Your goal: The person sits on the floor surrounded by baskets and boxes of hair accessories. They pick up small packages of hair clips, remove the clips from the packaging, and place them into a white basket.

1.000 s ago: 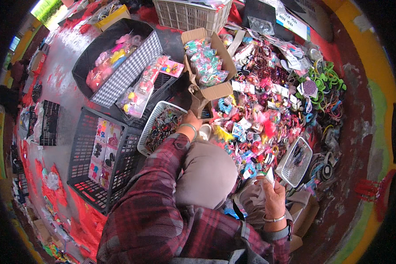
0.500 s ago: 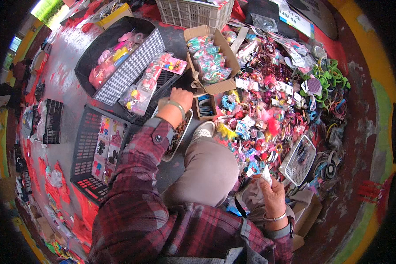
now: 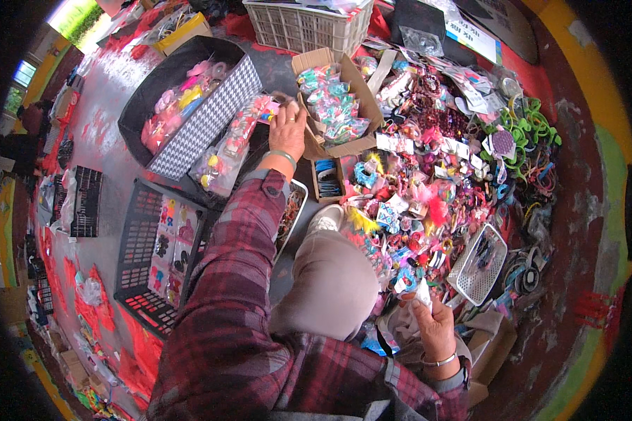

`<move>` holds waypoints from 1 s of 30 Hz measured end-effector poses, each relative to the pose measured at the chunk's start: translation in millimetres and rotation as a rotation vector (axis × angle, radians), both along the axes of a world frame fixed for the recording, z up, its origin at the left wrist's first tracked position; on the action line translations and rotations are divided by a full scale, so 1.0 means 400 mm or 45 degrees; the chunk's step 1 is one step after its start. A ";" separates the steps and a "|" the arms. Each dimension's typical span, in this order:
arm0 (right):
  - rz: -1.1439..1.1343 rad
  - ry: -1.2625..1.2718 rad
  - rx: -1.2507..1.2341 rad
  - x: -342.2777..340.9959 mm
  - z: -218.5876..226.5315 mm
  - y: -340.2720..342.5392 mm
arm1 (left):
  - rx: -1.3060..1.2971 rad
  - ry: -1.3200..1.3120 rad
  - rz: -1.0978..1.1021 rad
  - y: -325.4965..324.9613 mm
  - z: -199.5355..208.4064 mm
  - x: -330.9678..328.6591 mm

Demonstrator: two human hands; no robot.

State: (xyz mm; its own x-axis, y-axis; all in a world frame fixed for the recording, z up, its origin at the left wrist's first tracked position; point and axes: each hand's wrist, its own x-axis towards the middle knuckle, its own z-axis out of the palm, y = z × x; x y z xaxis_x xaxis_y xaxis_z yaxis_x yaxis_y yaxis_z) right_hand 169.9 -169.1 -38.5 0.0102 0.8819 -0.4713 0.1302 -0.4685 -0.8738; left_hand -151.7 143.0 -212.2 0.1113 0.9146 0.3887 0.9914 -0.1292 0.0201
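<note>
My left hand [image 3: 288,135] reaches forward over a black basket, beside the open cardboard box [image 3: 364,98] of small bagged accessories. At its fingertips is a small brownish thing [image 3: 281,97], too blurred to name. Low on the right, my right hand [image 3: 437,328] pinches a small white tag [image 3: 423,293] between thumb and fingers. A large heap of hair accessories [image 3: 418,203] spreads in front of it. Partly under my left forearm lies a white tray [image 3: 293,223] with small brownish pieces. A small box [image 3: 328,177] of blue packets stands beside my shoe.
A houndstooth bin [image 3: 211,112] of pink and yellow goods stands at the left, above a black basket [image 3: 135,245] with carded clips. A beige crate [image 3: 309,28] is at the back. A white basket [image 3: 477,265] and green hair ties [image 3: 530,130] lie to the right.
My left hand has moved forward from over the white tray to beside the cardboard box, with a brownish thing now at its fingertips. My right hand still pinches the tag, slightly lower.
</note>
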 end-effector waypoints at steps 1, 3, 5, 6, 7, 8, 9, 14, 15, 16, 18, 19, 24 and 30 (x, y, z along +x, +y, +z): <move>-0.005 0.012 -0.012 0.000 -0.002 0.000 | 0.028 -0.125 0.056 -0.004 -0.001 0.011; -0.008 0.018 -0.039 0.000 -0.005 0.001 | -0.182 -0.328 0.174 0.011 -0.034 0.028; 0.009 0.008 -0.064 0.001 -0.003 0.007 | -0.385 -0.874 0.238 0.030 -0.089 0.039; 0.009 0.023 -0.075 -0.003 0.003 0.013 | -0.338 -0.889 0.326 0.047 -0.141 0.038; 0.001 0.039 -0.088 -0.007 0.009 0.015 | -0.381 -1.109 0.402 0.060 -0.150 0.039; -0.006 0.054 -0.100 -0.009 0.012 0.017 | -0.423 -1.330 0.478 0.073 -0.158 0.040; -0.005 0.058 -0.094 -0.008 0.009 0.019 | -0.464 -1.552 0.553 0.083 -0.167 0.038; 0.015 0.036 -0.077 -0.004 0.002 0.021 | -0.361 -1.733 0.417 0.037 -0.106 0.058; 0.008 0.049 -0.090 -0.004 0.004 0.021 | -0.308 -1.700 0.339 0.044 -0.139 0.057; 0.007 0.062 -0.103 -0.004 0.006 0.022 | -0.251 -1.666 0.265 0.046 -0.155 0.057; 0.003 0.078 -0.112 -0.006 0.011 0.023 | -0.179 -1.758 0.103 0.040 -0.187 0.043; -0.017 0.080 -0.109 -0.009 0.010 0.022 | -0.268 -1.739 0.157 0.026 -0.148 0.052; -0.020 0.075 -0.057 -0.007 0.005 0.010 | -0.272 -1.632 0.329 -0.054 -0.137 0.066; 0.017 0.017 -0.063 -0.001 0.000 0.005 | 0.174 -1.084 -0.323 -0.129 -0.263 0.118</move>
State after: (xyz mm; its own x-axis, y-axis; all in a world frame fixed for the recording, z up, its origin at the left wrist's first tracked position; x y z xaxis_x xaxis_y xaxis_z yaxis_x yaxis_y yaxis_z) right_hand 169.3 -167.2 -38.3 -0.0083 0.8574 -0.5146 0.1251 -0.5097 -0.8512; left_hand -104.6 91.5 -317.5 -0.0720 0.8415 0.5355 0.5890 -0.3974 0.7037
